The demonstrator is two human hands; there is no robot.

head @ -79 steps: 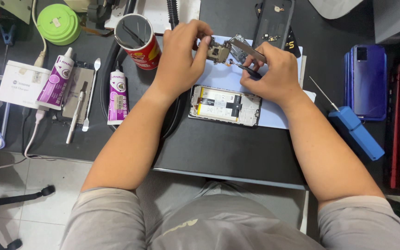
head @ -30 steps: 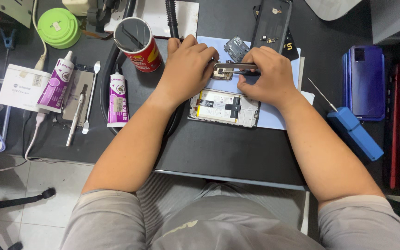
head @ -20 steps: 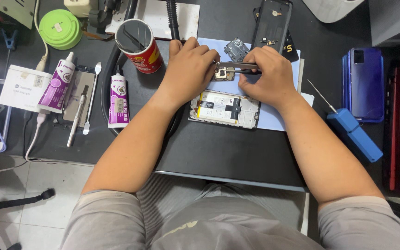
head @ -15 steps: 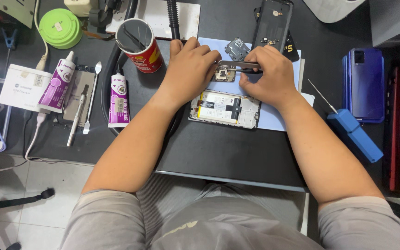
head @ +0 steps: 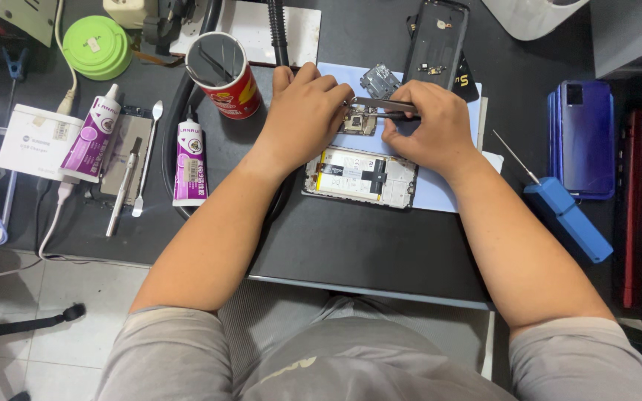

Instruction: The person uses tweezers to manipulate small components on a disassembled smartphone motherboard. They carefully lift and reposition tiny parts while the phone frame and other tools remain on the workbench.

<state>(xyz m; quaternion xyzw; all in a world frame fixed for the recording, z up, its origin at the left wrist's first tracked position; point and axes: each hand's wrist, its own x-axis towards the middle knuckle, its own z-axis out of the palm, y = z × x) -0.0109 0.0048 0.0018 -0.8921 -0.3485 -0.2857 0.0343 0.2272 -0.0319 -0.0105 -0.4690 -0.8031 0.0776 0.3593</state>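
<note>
Tweezers [head: 384, 110] pinched tight in right hand [head: 432, 126], tips on small circuit board [head: 357, 121]; left hand [head: 307, 111] curled, probably steadying it; purple-white glue tubes [head: 189, 163] lie left, red can [head: 226, 74] upright behind.

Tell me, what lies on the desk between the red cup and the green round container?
In the head view, between the red cup and the green round container, only bare black desk shows, crossed by a thin cable; nothing else lies there.
</note>
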